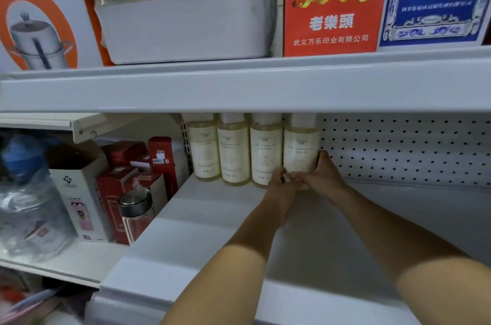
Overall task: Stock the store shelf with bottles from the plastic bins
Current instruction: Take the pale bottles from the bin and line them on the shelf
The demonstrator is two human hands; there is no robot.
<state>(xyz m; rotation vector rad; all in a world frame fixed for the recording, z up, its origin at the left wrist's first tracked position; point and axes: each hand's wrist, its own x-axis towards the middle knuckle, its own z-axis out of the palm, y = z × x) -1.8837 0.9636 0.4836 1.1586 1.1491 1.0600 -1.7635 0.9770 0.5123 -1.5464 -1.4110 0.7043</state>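
**shelfnoob:** ok so what do the bottles (233, 154) actually look like, and where's the one being handled?

**aisle7:** Four matching ones, upright in a tight row at the back of the white shelf (212, 218), up against the pegboard (398, 149). They're clear plastic with pale yellowish liquid, and each has a tall cream label with small grey print and a faint drawing. The rightmost bottle (300, 149) is the one in the hands. It stands at the end of the row, just beside the third bottle (265, 154).

**shelfnoob:** and the grip?

**aisle7:** Both hands are low on it. The right hand (324, 173) wraps the right side, thumb pointing up along the label edge, the other fingers curled round behind. The left hand (281, 181) is bunched at the lower front, fingers curled in tight together against the bottle and meeting the right hand's fingertips.

**shelfnoob:** anything you can't make out?

**aisle7:** Plenty lol. The caps are mostly hidden behind the front edge of the upper shelf (239, 85). The label text is too blurry to read. The hands cover the held bottle's base, so I can't tell if it sits flat or is lifted a bit. The stuff to the left is soft too: red boxes (119, 184), a glass bottle (136, 208) with a dark lid, and a big clear jug (29, 205) cut off by the frame edge.
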